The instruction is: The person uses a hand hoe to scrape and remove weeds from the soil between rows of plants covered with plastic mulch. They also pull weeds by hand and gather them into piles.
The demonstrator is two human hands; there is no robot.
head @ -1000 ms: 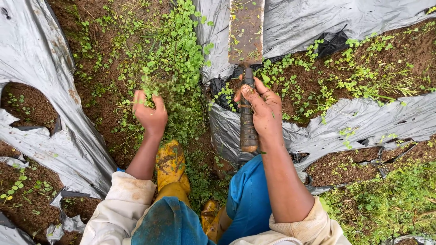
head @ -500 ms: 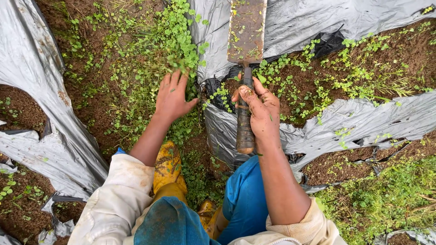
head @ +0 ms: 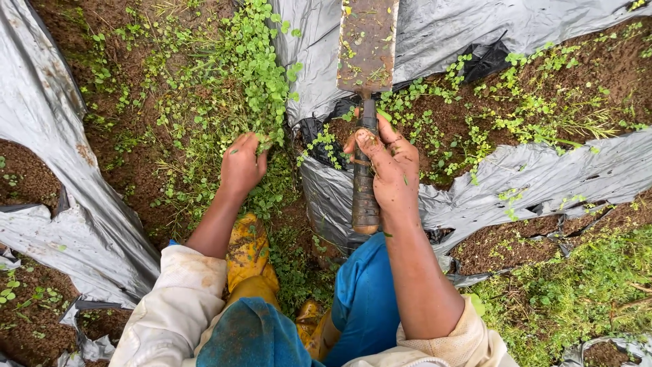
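Green, low-growing weeds (head: 255, 75) fill the strip of bare brown soil (head: 146, 170) between sheets of grey plastic mulch (head: 61, 183), and the left hand (head: 241, 166) is closed in a fist on a tuft of them at the near edge of the patch. These stems look soft, light and easily torn, so a hold low down, close to the soil, would likely bring roots with it, whereas a hold on the leafy tops would likely snap them off. The right hand (head: 387, 170) is wrapped around the dark, soil-smeared handle (head: 365, 183) of a flat-bladed hoe (head: 367, 44), thumb laid along the shaft; the rusty blade lies flat over the grey sheet farther from the person. This tool appears stiff and fairly heavy at the blade end, and its handle looks damp and possibly slippery, so a grip near the blade would give the most control. Yellow rubber boots (head: 251, 255) stand just below the left hand.
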